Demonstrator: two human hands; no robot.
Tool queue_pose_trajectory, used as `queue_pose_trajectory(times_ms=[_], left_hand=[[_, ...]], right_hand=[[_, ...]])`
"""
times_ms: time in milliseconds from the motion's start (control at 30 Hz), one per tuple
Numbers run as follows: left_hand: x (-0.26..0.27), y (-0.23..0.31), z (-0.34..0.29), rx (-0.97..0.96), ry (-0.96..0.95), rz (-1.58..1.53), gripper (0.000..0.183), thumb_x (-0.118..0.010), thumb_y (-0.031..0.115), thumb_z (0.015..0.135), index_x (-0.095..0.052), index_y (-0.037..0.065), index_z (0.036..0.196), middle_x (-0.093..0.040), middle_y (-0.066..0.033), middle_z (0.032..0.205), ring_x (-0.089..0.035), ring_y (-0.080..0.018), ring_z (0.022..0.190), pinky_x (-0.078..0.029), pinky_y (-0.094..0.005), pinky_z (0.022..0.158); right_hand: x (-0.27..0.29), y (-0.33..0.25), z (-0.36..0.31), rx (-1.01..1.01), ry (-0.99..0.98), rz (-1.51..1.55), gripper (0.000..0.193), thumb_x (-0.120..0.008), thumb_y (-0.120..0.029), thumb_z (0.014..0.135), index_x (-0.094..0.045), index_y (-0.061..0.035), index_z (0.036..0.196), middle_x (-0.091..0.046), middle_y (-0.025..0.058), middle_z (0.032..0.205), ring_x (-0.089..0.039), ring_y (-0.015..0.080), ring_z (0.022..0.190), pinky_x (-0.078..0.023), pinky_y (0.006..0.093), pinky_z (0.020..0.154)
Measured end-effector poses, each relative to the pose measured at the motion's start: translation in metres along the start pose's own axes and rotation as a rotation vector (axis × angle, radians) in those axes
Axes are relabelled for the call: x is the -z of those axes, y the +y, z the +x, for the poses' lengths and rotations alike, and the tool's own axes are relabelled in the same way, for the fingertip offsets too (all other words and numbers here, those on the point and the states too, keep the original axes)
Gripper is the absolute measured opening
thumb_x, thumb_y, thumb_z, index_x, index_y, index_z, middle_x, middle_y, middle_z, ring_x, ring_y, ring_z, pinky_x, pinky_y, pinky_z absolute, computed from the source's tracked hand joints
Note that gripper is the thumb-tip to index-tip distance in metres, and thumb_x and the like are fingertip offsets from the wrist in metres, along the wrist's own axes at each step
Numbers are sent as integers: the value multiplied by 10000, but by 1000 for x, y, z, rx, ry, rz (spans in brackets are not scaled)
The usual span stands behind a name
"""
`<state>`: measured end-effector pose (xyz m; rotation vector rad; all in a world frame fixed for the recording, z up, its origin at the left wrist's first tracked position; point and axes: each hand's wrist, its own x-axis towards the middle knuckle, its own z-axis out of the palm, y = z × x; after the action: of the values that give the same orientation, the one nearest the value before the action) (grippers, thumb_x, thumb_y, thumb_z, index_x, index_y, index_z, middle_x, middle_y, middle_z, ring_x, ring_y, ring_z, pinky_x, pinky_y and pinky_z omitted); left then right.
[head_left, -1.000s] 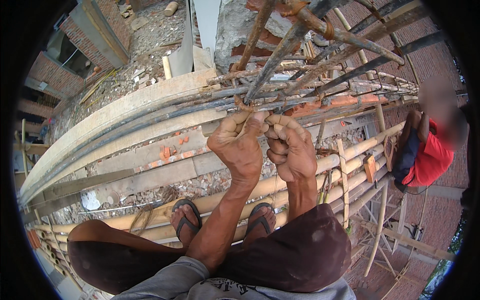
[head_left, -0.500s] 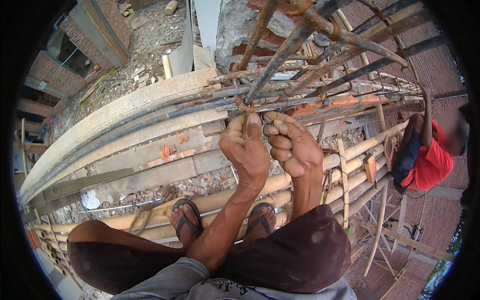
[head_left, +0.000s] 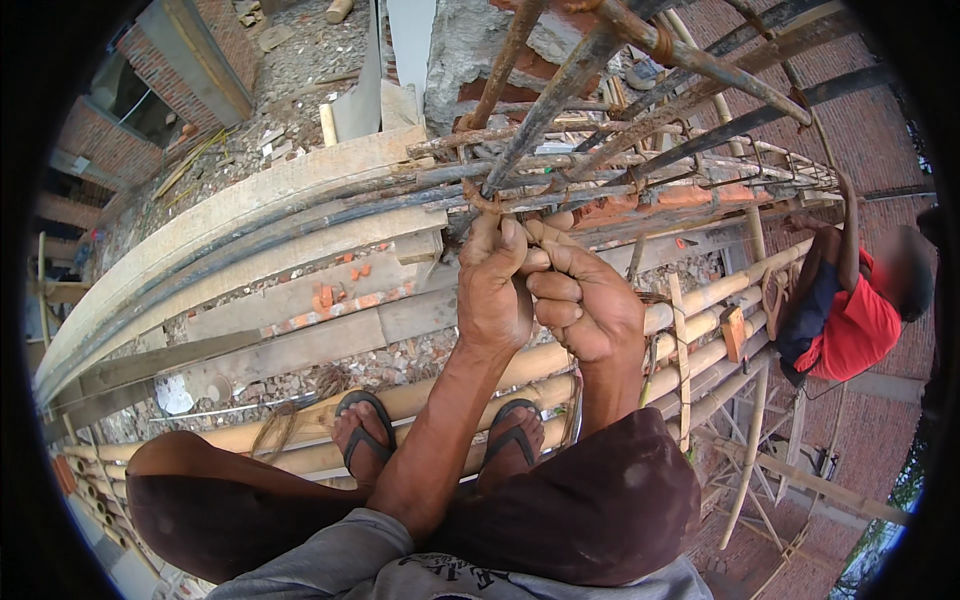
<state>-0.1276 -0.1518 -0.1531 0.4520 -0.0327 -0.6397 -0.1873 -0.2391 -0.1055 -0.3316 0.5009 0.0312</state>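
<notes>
both hands were closed at the rebar cage's near edge. the left hand (head_left: 495, 290) pinched what seemed a tie wire (head_left: 480, 198) just above it, where the rebar (head_left: 545, 110) rose up and away. the right hand (head_left: 590, 300) touched it, gripping lower.

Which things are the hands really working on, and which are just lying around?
In hand:
left hand
right hand
rusty steel bars
tie wire at the bar joint

Lying about:
coil of wire by the feet
brick rubble
wooden planks
</notes>
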Motion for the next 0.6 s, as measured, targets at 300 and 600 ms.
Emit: queue_pose_trajectory(times_ms=[300,600], left_hand=[[10,1,1,-54,-37,183,240,-460,252,1033,-427,42,921,-609,-257,1102,-665,-278,923,-575,-403,741],[6,-6,0,-195,98,520,363,-459,359,1035,-520,6,981,-640,-150,934,-642,-215,864,-533,-350,793]], right_hand=[[7,41,-8,899,187,-1114,310,-512,-36,970,-552,-29,1277,-583,63,941,-556,138,710,-473,270,551],[-9,37,-19,975,470,-2177,502,-610,4,832,-587,-129,1315,-547,138,902,-597,302,738,-508,402,624]])
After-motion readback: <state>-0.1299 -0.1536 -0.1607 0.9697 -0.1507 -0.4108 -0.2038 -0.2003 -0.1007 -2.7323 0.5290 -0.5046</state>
